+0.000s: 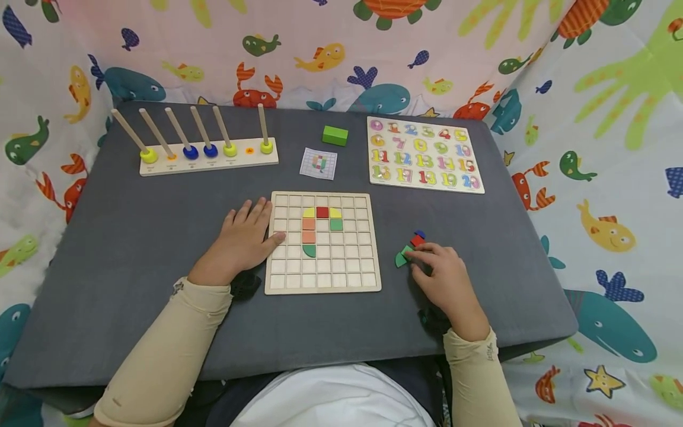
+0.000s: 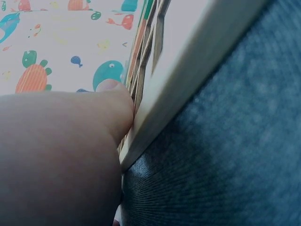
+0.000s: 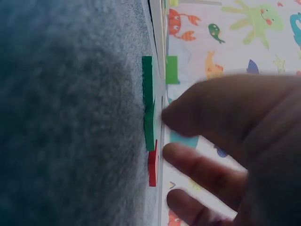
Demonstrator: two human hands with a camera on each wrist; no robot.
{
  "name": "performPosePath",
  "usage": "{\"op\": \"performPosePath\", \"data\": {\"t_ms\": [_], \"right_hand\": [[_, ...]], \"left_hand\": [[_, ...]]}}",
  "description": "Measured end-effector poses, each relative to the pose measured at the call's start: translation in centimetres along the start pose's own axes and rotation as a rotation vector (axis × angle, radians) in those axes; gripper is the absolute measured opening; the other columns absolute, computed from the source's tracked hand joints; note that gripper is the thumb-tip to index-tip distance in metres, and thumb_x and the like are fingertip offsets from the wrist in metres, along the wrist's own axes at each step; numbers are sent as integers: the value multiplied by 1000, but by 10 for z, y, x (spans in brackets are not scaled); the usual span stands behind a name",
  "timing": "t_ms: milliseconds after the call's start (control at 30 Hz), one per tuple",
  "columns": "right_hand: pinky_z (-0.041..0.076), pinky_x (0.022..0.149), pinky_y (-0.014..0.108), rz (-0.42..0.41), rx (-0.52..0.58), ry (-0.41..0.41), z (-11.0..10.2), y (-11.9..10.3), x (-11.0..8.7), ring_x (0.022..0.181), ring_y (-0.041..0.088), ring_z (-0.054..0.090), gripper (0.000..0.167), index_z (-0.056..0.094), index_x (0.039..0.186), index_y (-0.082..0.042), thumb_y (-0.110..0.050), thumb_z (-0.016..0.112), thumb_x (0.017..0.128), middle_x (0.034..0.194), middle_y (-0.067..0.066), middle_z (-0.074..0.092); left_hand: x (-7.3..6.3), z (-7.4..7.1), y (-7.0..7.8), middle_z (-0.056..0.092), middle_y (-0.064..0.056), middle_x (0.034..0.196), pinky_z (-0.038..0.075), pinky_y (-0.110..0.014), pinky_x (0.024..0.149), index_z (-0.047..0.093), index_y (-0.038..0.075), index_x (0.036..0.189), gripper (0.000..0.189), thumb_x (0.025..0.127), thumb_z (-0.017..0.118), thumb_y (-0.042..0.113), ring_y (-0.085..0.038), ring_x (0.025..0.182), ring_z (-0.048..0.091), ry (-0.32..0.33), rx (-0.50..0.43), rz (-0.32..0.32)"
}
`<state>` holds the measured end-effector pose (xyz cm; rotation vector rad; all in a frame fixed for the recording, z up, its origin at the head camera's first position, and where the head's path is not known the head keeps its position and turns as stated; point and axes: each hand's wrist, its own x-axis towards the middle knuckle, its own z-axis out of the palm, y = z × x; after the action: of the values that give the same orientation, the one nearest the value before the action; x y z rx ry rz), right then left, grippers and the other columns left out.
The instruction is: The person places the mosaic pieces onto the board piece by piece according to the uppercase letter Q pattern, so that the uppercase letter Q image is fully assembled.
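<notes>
- The patterned cloth (image 1: 507,379) hangs at the left, far and right sides, printed with whales, crabs, fish and turtles.
- The dark grey bench (image 1: 176,237) carries everything in front of the person.
- The wooden grid board (image 1: 357,280) lies near the middle of the bench; seven coloured pieces, yellow, red, orange and green, sit in its squares.
- The number board (image 1: 427,153) lies at the far right.
- The peg stand (image 1: 208,165) is at the far left, its six rods carrying yellow, blue and orange rings.
- The left hand (image 1: 239,242) rests at the grid board's left edge, fingers straight and close together, thumb spread away onto the board.
- The right hand (image 1: 444,277) is right of the board; its fingers are apart from the thumb and slightly bent, clamped on nothing. Whether a tip touches a piece, I cannot tell.
- The pattern card (image 1: 318,164) lies beyond the board.
- The green block (image 1: 335,136) is just beyond the card.
- The loose pieces (image 1: 418,240), blue, red and green, lie clustered by the right fingertips.
</notes>
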<state>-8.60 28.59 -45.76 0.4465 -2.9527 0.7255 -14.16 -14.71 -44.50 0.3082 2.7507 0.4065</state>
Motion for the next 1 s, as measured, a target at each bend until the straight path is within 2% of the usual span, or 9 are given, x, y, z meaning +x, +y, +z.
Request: {"op": "performPosePath", "data": {"t_ms": [167,333,433,567,667,900,1000], "right_hand": [[51,74,55,-19,-107,18,1,-3,5,99,40,63,25,86,115,-11,-12,85,91,124,14,74],[52,63,47,-11,-173,53,-2,-9,8,89,35,67,15,87,104,-12,-14,86,88,113,13,78],[51,58,45,-15,-187,98,-4,-14,12,83,34,68,13,87,99,-10,-14,86,87,107,13,79],[51,58,45,-78,-145,130,-4,-27,23,82,33,69,15,86,102,-10,-15,85,88,107,11,80],[51,60,44,-158,-119,83,-2,-44,38,84,30,68,16,86,105,-12,-19,85,90,110,9,79],[58,73,42,-419,-106,-121,20,-83,81,93,27,70,12,87,103,-15,-18,84,92,108,4,79],[59,75,42,-479,-114,-152,26,-92,94,95,26,71,12,87,103,-15,-17,84,92,107,3,79]], "left_hand": [[0,2,-2,1,-18,178,-3,-64,126,3,3,171,89,112,44,56,-44,162,-4,4,-2,-6],[-1,1,-3,1,-17,178,-3,-64,126,2,4,171,90,112,43,58,-43,162,-4,8,-2,-2],[1,3,-5,0,-16,178,-3,-64,126,1,5,171,91,112,42,59,-42,162,-5,5,6,0],[3,5,-8,-1,-15,178,-3,-64,126,1,5,172,91,111,43,59,-42,162,-6,3,3,-3],[3,6,-9,0,-16,178,-3,-64,126,2,5,172,91,111,44,58,-42,162,-5,6,1,-5],[-1,3,-6,1,-15,178,-3,-63,127,2,5,172,90,112,42,59,-41,162,-5,8,2,-9],[-3,0,-2,2,-16,178,-3,-63,127,4,4,171,89,112,42,57,-42,162,-4,18,5,-3]]}}
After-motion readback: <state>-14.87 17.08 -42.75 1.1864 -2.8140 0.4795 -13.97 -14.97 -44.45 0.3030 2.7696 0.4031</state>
